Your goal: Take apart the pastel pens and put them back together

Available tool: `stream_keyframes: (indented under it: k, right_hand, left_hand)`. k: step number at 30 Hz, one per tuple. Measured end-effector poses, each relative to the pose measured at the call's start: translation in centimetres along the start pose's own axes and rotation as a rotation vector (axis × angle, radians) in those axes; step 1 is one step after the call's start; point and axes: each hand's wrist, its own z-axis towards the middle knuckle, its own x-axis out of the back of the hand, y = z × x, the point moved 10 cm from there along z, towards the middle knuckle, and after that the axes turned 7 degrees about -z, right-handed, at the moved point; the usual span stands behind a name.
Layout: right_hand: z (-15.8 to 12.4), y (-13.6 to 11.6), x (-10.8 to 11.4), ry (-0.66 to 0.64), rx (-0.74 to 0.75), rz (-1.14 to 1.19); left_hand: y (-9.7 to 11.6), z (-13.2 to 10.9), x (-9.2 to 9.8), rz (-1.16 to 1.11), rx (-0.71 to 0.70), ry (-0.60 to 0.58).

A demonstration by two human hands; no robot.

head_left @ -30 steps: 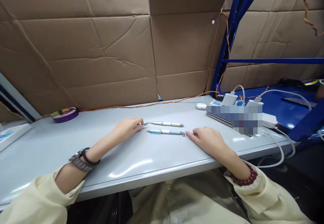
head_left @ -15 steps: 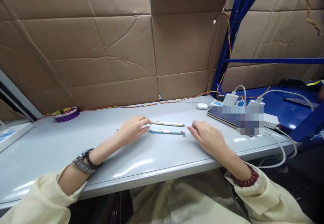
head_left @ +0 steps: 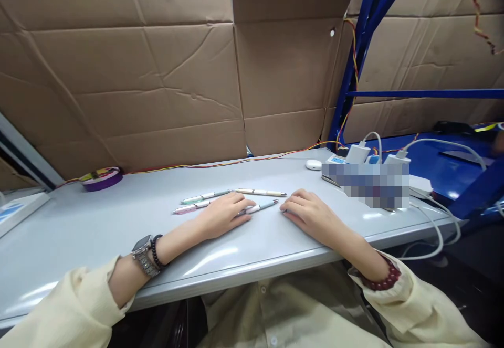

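Note:
My left hand (head_left: 224, 214) rests on the table, its thumb and forefinger closed around the rear part of a light blue and white pen (head_left: 262, 207). That pen points up to the right, its tip near my right hand. Curled on the tabletop, my right hand (head_left: 311, 212) has its fingers drawn together; whatever is under the fingertips is hidden. A cream pen (head_left: 262, 192) lies just behind the blue one. Partly covered by my left hand are a pink and white pen (head_left: 192, 208) and a green pen (head_left: 202, 197).
A white earbud case (head_left: 314, 165), a phone-like slab with a blurred patch, and white chargers (head_left: 357, 154) with cables sit at the right. A purple tape roll (head_left: 102, 179) lies at the back left. Cardboard (head_left: 177, 75) walls the rear; a blue metal frame (head_left: 360, 49) stands right.
My left hand has moved right onto the blue pen, which has shifted left and turned. The pink and green pens now show. My right hand has edged left, its fingers curling in.

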Motion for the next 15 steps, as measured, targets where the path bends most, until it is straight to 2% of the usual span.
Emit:
stream_keyframes:
  k: [5, 10, 15]
  right_hand:
    - [0.0, 0.3, -0.1, -0.012, -0.032, 0.010]
    - [0.0, 0.6, -0.1, -0.018, -0.062, -0.005]
    - [-0.4, 2.5, 1.7, 0.089, -0.275, -0.046]
  left_hand:
    - [-0.2, -0.1, -0.1, -0.002, 0.008, 0.032]
    - [0.4, -0.3, 0.6, 0.019, -0.022, 0.091]
    - [1.6, -0.6, 1.5, 0.034, -0.110, 0.161]
